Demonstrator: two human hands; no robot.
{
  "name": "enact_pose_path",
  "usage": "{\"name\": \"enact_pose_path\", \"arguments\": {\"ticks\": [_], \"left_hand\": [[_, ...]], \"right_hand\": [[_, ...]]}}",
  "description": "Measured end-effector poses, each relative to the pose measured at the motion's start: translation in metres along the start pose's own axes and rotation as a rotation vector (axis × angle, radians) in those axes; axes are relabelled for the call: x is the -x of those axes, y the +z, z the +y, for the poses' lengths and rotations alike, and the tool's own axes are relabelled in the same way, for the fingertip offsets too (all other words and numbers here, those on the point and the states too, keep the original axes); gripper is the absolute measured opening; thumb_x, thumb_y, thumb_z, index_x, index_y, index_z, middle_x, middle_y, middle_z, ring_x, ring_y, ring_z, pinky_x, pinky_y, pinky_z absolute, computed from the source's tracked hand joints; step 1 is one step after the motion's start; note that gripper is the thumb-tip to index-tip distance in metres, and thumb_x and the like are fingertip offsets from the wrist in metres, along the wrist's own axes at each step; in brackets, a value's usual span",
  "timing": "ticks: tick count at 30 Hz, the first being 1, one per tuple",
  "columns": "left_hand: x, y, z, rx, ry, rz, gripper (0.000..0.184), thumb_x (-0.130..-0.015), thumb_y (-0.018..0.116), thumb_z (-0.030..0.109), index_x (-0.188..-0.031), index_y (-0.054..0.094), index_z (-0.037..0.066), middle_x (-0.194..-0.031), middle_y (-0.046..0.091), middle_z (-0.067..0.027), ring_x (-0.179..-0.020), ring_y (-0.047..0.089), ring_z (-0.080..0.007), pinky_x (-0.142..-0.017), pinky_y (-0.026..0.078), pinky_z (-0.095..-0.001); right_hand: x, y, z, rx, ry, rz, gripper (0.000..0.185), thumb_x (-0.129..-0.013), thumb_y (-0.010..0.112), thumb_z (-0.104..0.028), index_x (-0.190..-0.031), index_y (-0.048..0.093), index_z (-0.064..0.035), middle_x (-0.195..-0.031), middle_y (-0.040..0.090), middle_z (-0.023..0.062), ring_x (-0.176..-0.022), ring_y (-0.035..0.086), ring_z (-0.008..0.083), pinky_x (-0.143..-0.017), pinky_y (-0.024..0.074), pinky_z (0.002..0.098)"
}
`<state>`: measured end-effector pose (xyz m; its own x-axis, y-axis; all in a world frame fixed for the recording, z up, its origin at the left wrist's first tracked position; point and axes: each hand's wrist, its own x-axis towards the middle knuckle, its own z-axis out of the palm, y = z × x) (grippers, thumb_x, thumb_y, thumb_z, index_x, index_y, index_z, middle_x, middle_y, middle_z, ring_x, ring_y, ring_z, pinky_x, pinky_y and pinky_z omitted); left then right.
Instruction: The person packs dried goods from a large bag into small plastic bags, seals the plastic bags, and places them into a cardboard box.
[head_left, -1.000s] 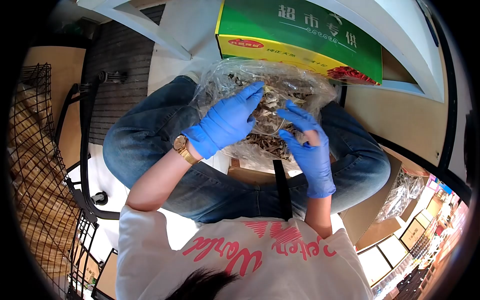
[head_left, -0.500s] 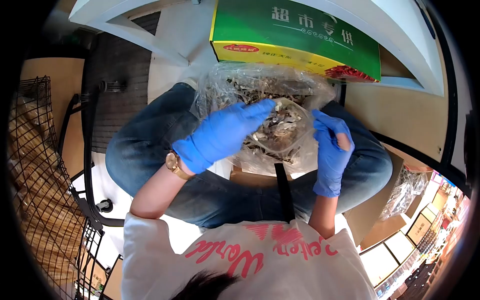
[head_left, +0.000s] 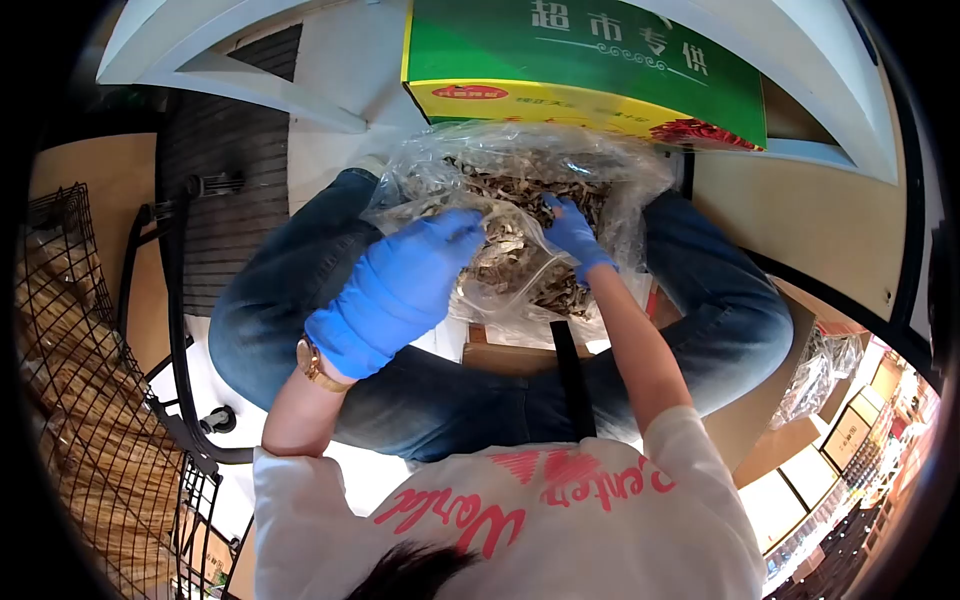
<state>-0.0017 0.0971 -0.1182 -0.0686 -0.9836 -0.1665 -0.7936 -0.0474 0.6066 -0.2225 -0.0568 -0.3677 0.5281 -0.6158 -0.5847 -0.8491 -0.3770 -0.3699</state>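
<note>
The left hand (head_left: 402, 288) holds its fingers close together at the rim of a small clear bag (head_left: 518, 291); whether it pinches the plastic, I cannot tell. That bag, with dried pieces inside, lies between the hands. The right hand (head_left: 577, 238) (gloved in blue too) reaches its fingers, slightly parted, into the loose dried pieces (head_left: 535, 187) of a large clear bag (head_left: 415, 165); any grip is hidden. Beyond both hands stands a green box (head_left: 570, 65).

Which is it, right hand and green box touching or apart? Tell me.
Apart: the head view shows dried pieces and clear plastic between the right hand and the green box.
</note>
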Motion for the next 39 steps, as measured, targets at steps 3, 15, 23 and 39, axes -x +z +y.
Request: {"name": "enact_pose_path", "arguments": {"ticks": [3, 15, 23, 39], "left_hand": [[-0.001, -0.007, -0.012, -0.008, -0.081, 0.058, 0.042, -0.076, 0.055, -0.005, -0.116, 0.062, 0.005, -0.125, 0.057, -0.0102, -0.110, 0.058, -0.0300, -0.092, 0.049, -0.0355], [-0.011, -0.019, -0.032, 0.037, -0.141, 0.133, 0.038, -0.077, 0.061, -0.004, -0.114, 0.064, 0.004, -0.123, 0.059, -0.0108, -0.106, 0.059, -0.0310, -0.090, 0.049, -0.0348], [-0.012, -0.015, -0.032, 0.083, -0.143, 0.128, 0.038, -0.076, 0.061, -0.005, -0.114, 0.064, 0.005, -0.121, 0.059, -0.0112, -0.106, 0.059, -0.0313, -0.090, 0.049, -0.0351], [-0.011, -0.011, -0.042, 0.023, -0.142, 0.233, 0.041, -0.074, 0.057, -0.005, -0.112, 0.063, 0.009, -0.117, 0.061, -0.0091, -0.103, 0.059, -0.0308, -0.088, 0.050, -0.0367]], "right_hand": [[-0.027, 0.007, -0.014, -0.135, -0.119, 0.093, 0.102, -0.066, 0.081, -0.042, -0.149, 0.026, -0.0215, -0.147, 0.029, 0.0244, -0.132, 0.036, 0.0416, -0.111, 0.0304, 0.0443], [-0.086, 0.028, -0.017, 0.213, -0.286, 0.153, 0.069, -0.073, 0.076, -0.034, -0.133, 0.050, -0.0118, -0.127, 0.054, 0.0190, -0.116, 0.052, 0.0341, -0.098, 0.0431, 0.0422], [-0.098, 0.036, -0.032, -0.010, -0.285, 0.238, 0.050, -0.068, 0.074, -0.015, -0.117, 0.060, -0.0102, -0.121, 0.059, 0.0143, -0.113, 0.054, 0.0338, -0.099, 0.0433, 0.0412], [0.017, 0.033, 0.004, -0.493, -0.139, 0.488, 0.038, -0.070, 0.076, -0.007, -0.103, 0.058, -0.0026, -0.105, 0.061, 0.0131, -0.086, 0.061, 0.0238, -0.077, 0.0493, 0.0333]]}}
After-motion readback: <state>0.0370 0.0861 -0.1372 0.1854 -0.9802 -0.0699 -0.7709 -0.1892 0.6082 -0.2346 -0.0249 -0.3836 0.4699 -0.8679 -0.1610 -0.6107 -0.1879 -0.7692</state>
